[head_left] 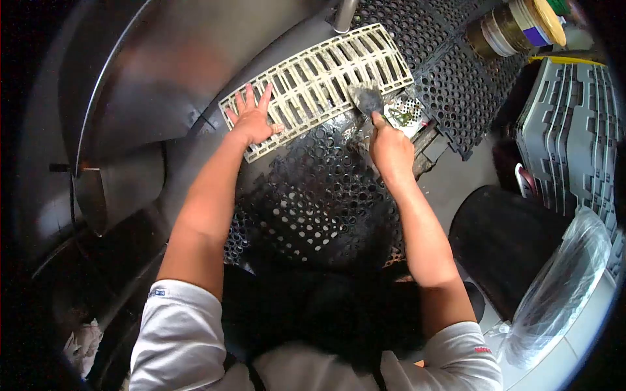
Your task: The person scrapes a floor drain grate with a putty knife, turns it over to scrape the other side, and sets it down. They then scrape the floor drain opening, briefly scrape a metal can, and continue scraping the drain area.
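Note:
A long cream slotted drain grate (pixel 318 92) lies at a slant across the black perforated mat. My left hand (pixel 251 122) rests on its left end, fingers spread flat over the slats. A scraper (pixel 369 99) with a wide, dirty blade is gripped by its handle in my right hand (pixel 392 153). The blade lies against the right part of the grate, near its lower edge. Just right of the blade sits a white perforated piece (pixel 396 107) with wet green scraps on it. Most of the scraper's handle is hidden by my fingers.
Black rubber mats (pixel 450 88) with round holes cover the floor. Stacked grey crates (pixel 567 124) stand at the right, beside a black round-edged object (pixel 502 225) and clear plastic wrapping (pixel 564 280). A tub (pixel 515 29) is at the upper right. Shiny metal equipment (pixel 176 72) borders the left.

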`<state>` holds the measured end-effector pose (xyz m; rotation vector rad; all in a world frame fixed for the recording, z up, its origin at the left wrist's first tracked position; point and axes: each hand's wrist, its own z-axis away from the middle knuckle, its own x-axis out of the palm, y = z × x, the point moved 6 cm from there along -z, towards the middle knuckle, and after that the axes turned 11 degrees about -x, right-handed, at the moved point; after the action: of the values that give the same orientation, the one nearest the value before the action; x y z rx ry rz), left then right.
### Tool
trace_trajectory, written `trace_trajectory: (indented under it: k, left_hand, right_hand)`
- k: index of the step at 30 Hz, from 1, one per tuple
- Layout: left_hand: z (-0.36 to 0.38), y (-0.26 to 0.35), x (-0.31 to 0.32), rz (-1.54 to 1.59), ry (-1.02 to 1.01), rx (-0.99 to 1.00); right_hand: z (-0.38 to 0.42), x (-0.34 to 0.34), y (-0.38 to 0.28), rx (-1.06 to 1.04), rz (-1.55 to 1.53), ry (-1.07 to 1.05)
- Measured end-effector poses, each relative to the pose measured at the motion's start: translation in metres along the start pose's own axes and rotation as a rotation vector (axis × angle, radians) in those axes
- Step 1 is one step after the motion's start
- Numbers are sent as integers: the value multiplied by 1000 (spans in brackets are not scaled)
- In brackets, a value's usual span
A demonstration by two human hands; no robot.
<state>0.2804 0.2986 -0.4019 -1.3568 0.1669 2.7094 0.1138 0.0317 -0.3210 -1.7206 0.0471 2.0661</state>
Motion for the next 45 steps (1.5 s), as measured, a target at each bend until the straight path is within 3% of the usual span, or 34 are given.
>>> trace_trajectory:
  k: [4,9,13,17,19,23,27,30,32,34,36,37,41,43,44,45]
  left_hand:
    - [1,3,-4,-51,-34,-26]
    - [4,3,-6,-21,-26,-23]
    - [6,4,-8,-22,-31,-16]
    - [11,5,-12,5,-27,-5]
    - [13,6,-14,-7,-9,-10]
    - [64,31,-22,-47,325,73]
    - [146,46,10,421,240,275]
    - [195,29,35,466,43,339]
    - [196,19,47,418,-151,156]
    - [174,5,61,667,-85,214]
    - [161,-3,52,577,-99,236]
    - [154,-7,54,516,-145,149]
    - [134,-8,81,525,-267,136]
    - [146,-6,79,362,-339,207]
    - [178,4,51,409,-520,176]
    - [189,5,43,353,-466,225]
  right_hand:
    - [-42,-14,-8,-7,-2,19]
    - [-12,1,-6,-41,34,16]
    - [-61,-28,-13,-7,5,84]
    - [-6,-82,-21,73,-119,250]
    - [30,-87,-14,139,-178,163]
    - [93,-132,-13,228,-238,81]
    - [130,-187,-24,251,-297,74]
    - [157,-217,-43,209,-259,4]
    - [177,-231,-55,185,-276,-18]
    - [193,-230,-62,166,-286,-10]
    - [198,-228,-73,185,-124,-100]
    - [197,-234,-84,152,-94,-108]
    - [175,-236,-103,80,-48,-145]
    - [160,-230,-102,46,-53,-167]
    - [150,-225,-101,14,-42,-170]
    - [139,-219,-99,-18,-33,-174]
